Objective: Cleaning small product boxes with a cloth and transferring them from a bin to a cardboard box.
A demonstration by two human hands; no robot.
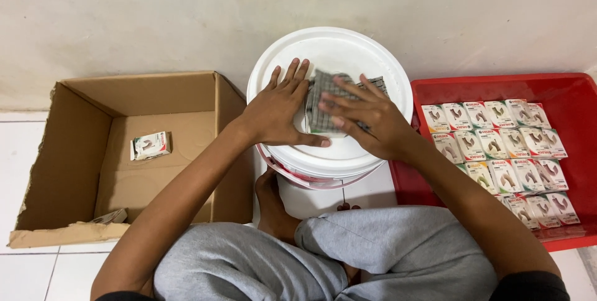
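Observation:
A white bucket lid (329, 52) serves as a work surface in front of me. On it lies a flat grey patterned sheet (320, 99), apparently unfolded printed card. My left hand (277, 111) lies flat with fingers spread, pressing on the sheet's left edge and the lid. My right hand (367, 117) lies over the sheet's right part, fingers pointing left and pressing it down. Much of the sheet is hidden under the hands.
An open cardboard box (74, 152) at left holds one small white printed box (150, 145); another piece lies at its lower edge. A red tray (572, 99) at right holds several rows of small printed boxes (497, 145). My grey-trousered legs sit below the bucket.

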